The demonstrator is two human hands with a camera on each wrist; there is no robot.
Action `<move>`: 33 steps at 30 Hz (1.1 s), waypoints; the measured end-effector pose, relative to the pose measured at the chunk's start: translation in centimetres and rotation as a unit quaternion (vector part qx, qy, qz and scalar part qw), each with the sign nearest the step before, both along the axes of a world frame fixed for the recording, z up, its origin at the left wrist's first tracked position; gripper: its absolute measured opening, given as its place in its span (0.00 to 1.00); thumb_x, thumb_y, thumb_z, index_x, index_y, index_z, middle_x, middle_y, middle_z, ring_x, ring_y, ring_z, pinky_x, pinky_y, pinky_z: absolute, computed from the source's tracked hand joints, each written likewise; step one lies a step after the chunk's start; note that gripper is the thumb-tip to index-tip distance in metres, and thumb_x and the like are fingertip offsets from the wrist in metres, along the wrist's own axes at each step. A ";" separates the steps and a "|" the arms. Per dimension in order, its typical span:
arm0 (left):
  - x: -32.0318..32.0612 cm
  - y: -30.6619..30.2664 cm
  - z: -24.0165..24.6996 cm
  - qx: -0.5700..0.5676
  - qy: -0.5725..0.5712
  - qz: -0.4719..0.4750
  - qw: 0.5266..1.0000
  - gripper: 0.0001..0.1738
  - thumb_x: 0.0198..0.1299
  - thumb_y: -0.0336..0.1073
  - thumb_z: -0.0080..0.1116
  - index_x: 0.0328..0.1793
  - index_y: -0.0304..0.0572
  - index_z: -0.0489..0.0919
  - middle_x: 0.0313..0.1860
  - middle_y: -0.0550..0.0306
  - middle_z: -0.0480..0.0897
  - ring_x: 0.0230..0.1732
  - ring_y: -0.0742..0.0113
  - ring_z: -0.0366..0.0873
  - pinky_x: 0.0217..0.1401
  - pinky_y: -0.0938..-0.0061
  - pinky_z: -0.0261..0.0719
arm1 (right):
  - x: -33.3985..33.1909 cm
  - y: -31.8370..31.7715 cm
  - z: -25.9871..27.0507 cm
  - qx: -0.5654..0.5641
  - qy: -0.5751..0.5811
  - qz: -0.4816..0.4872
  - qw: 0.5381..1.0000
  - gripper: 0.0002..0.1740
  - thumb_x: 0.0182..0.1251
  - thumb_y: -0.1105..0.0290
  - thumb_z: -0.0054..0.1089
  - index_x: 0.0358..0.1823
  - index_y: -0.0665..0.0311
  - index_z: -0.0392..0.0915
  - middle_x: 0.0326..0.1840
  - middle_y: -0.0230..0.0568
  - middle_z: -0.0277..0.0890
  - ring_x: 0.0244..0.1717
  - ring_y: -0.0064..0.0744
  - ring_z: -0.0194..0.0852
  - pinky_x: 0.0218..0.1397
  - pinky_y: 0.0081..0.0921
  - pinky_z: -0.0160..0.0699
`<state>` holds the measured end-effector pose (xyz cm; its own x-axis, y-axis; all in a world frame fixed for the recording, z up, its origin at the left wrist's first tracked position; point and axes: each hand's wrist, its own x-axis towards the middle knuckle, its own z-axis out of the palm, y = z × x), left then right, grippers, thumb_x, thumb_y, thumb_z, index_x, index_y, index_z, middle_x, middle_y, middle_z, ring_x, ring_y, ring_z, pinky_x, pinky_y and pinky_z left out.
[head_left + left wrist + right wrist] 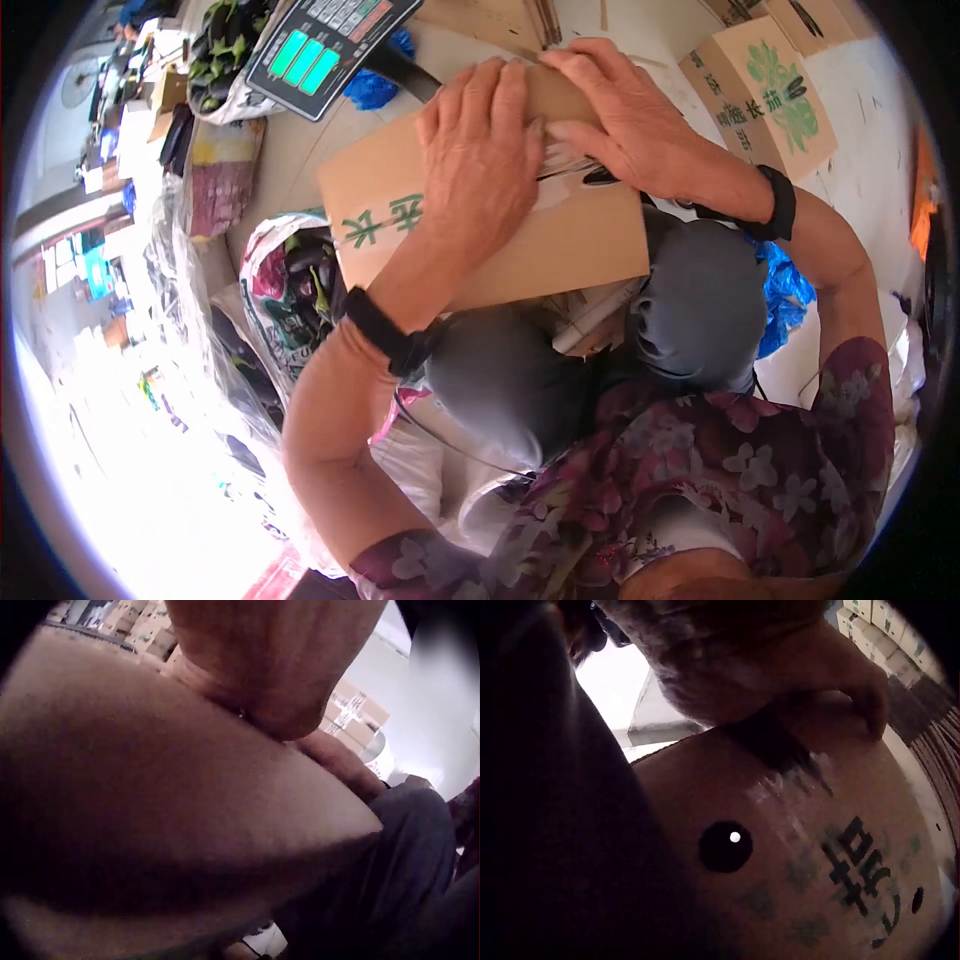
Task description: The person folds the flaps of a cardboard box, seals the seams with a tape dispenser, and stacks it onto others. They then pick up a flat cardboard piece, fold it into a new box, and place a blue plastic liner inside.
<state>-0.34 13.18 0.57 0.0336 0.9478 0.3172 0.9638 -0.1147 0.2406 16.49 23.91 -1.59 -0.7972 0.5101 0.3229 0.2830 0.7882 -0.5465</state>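
A brown cardboard carton (570,250) with green printed characters sits in front of the person's knees, overlapping them in the head view. A strip of clear tape (555,188) runs along its upper face. The left hand (482,165) lies on that face, fingers extended toward the far edge. Over the carton's far right part spreads the right hand (625,125), its thumb by the tape and its fingers near the far edge. In the right wrist view, that hand (780,675) rests on the printed face with a bent digit touching the cardboard. Cardboard fills much of the left wrist view, hiding the left fingertips.
A scale display (310,62) with lit green panels stands beyond the carton. Eggplants fill a sack (262,250) at the left, with more eggplants (225,45) behind. Another printed carton (765,85) lies at the back right. Blue plastic (785,300) is beside the right knee.
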 end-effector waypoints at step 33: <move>-17.0 -11.3 -1.7 -0.097 -0.148 0.403 0.898 0.36 0.71 0.59 0.36 0.73 0.39 0.65 0.65 0.28 0.72 0.63 0.30 0.71 0.64 0.52 0.69 | 1.5 4.5 -5.7 -0.427 -0.062 -0.022 0.902 0.38 0.75 0.38 0.39 0.71 0.63 0.64 0.70 0.42 0.65 0.71 0.36 0.61 0.71 0.34 0.60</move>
